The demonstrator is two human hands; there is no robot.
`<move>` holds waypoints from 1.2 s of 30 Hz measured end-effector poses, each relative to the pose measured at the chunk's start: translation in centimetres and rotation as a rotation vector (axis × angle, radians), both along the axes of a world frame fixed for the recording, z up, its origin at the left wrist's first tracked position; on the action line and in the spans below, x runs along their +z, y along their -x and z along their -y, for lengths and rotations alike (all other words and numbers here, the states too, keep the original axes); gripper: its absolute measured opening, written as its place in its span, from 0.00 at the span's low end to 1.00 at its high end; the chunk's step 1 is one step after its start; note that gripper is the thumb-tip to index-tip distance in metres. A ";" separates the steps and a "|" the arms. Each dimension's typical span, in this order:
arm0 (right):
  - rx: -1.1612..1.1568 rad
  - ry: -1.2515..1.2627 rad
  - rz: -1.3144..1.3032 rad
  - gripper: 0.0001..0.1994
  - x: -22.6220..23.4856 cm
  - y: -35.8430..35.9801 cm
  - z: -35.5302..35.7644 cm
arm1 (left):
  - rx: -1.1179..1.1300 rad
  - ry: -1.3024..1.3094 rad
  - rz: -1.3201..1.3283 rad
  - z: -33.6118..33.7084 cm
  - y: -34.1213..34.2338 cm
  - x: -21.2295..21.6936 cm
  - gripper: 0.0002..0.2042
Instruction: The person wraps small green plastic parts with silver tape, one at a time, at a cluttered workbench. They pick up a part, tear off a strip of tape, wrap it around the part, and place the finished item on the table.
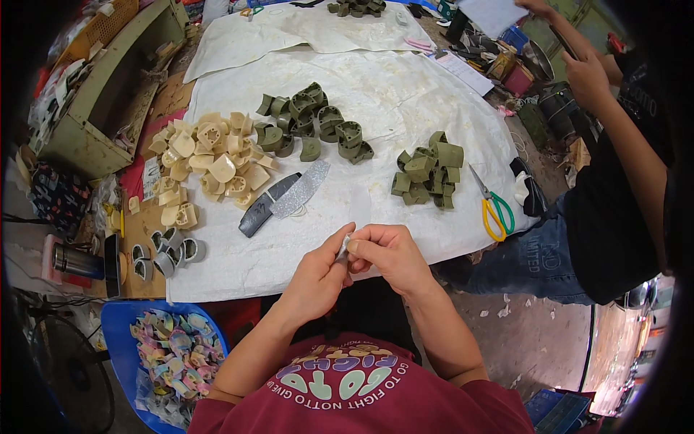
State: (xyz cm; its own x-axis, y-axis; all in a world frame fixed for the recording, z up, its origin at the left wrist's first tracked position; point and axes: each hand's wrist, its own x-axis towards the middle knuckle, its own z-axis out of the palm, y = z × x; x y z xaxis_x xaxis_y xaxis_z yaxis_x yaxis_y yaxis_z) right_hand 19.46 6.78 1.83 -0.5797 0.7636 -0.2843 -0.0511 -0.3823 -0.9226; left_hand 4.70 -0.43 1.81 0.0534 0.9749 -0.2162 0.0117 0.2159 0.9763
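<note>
Near the front edge of the white-covered table (405, 87), my left hand (316, 273) and my right hand (392, 254) meet. Between their closed fingers is a small silver-grey piece (343, 247); most of it is hidden, so its kind does not show. Just beyond lie a silver glittery strip (302, 189) and a dark grey curved piece (264, 207) partly under it. A pile of beige moulded blocks (223, 168), shaped like shoe heels, sits at the left. Olive-green heel-shaped blocks (306, 108) lie at the middle, with another cluster (428, 169) at the right.
Several silver-wrapped blocks (167, 254) stand front left, near a dark flask (78, 261). Scissors (493, 210) with yellow and green handles lie right. Below the table's left corner is a blue basket (120, 340) of colourful pieces. Another person (607, 188) stands at the right.
</note>
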 end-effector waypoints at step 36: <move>0.095 -0.152 -0.134 0.03 -2.1 -8.2 4.7 | 0.500 -0.021 0.425 -2.9 3.6 -4.1 0.06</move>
